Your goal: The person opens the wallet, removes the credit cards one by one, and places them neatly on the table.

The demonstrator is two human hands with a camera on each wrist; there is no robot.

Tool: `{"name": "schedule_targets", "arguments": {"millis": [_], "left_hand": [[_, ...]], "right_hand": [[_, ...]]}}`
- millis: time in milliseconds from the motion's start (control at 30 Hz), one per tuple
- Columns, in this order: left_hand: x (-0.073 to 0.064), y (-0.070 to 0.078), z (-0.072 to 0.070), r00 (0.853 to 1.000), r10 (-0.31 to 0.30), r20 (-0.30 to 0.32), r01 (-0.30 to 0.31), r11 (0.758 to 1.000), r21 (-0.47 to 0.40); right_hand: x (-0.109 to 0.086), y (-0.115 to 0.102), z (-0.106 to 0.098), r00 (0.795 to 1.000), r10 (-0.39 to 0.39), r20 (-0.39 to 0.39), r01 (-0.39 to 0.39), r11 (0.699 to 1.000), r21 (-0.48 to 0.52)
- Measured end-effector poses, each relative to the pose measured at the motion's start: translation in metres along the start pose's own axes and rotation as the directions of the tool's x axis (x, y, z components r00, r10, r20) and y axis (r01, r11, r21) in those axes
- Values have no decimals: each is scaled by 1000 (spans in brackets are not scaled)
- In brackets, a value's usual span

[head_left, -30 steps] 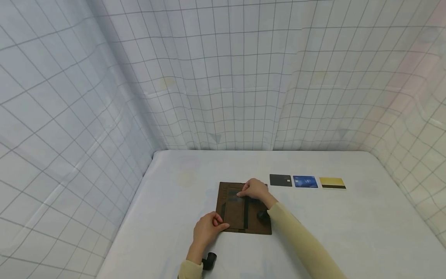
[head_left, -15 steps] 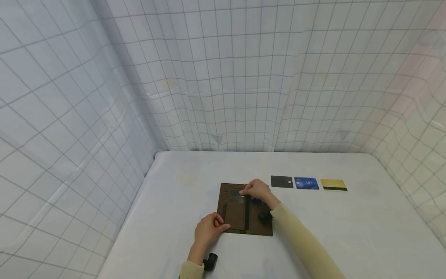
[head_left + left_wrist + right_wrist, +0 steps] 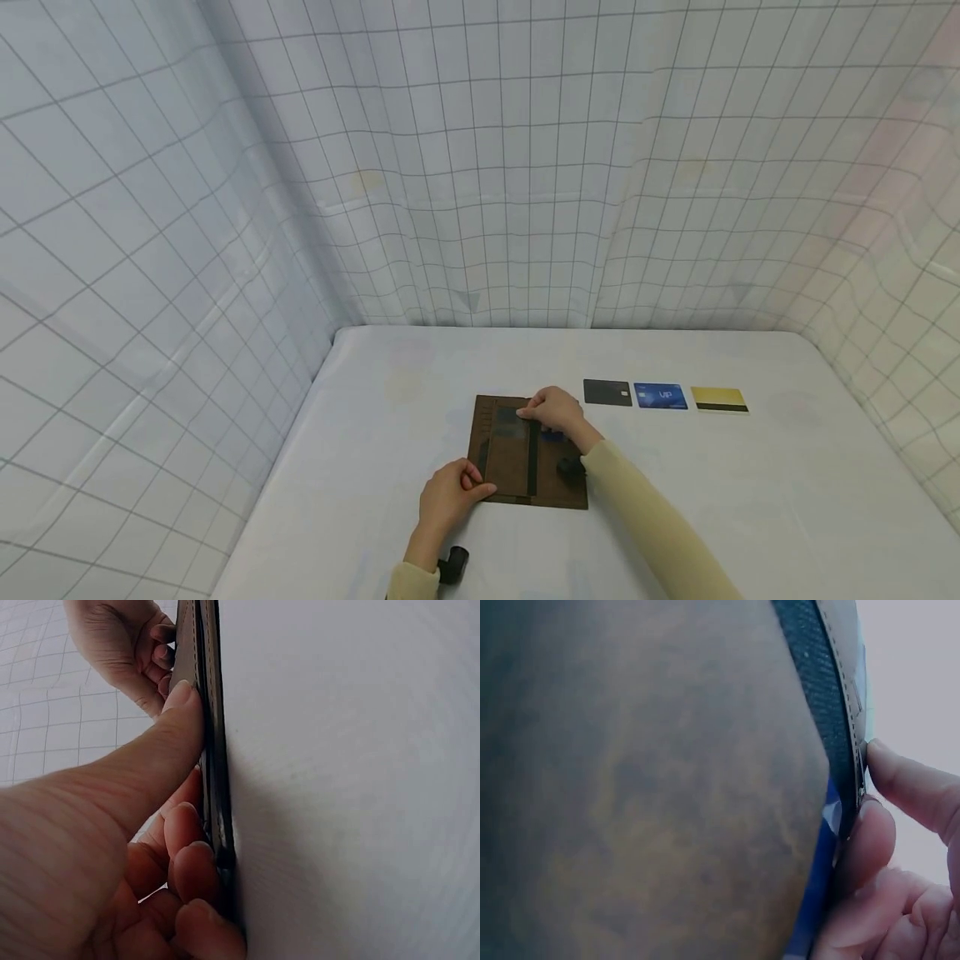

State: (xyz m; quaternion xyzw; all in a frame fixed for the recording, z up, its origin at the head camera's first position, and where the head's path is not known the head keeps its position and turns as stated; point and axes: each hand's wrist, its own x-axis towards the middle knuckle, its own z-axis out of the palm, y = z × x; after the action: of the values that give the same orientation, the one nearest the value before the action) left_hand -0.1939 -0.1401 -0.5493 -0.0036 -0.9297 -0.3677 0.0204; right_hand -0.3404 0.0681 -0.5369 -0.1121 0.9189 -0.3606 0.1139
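A brown leather wallet (image 3: 506, 471) lies spread open on the white table. My left hand (image 3: 447, 496) holds its near left corner; in the left wrist view the thumb presses on the stitched edge and the other fingers curl against the side. At the upper middle, my right hand (image 3: 557, 408) pinches the top edge of an inner panel, beside a clear window pocket (image 3: 511, 422). In the right wrist view the thumb and forefinger meet at that panel's stitched edge, near a dark elastic band (image 3: 829, 712). A blue strip (image 3: 817, 877), perhaps a card, shows under it.
On the table (image 3: 360, 467) to the right of the wallet lie a black card (image 3: 607, 392), a blue VIP card (image 3: 661, 396) and a gold card (image 3: 719, 399) in a row. White grid-patterned curtains (image 3: 480, 167) stand behind the table and at both sides.
The right hand has shifted very slightly, and the clear pocket shows a little more beside it. The left hand keeps its hold at the corner. The cards have not moved.
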Motion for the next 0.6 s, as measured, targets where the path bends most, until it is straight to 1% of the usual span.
{"name": "schedule_targets", "arguments": {"millis": [100,267,467,600], "left_hand": [[0,0,0,1000,-2,3,2,1000,0],[0,0,0,1000,5,-4,-5,1000,0],[0,0,0,1000,11,-3,-11,1000,-6],[-1,1,0,1000,9,-4,-9,1000,-3]], "right_hand": [[-1,-2,1,1000,-9,3,9,999,-36],[-1,-4,0,1000,-12,20,13,998,-56],[0,-6,0,1000,17,17,-16,997,-77],[0,-7,0,999,29,13,-28,997,-72]]}}
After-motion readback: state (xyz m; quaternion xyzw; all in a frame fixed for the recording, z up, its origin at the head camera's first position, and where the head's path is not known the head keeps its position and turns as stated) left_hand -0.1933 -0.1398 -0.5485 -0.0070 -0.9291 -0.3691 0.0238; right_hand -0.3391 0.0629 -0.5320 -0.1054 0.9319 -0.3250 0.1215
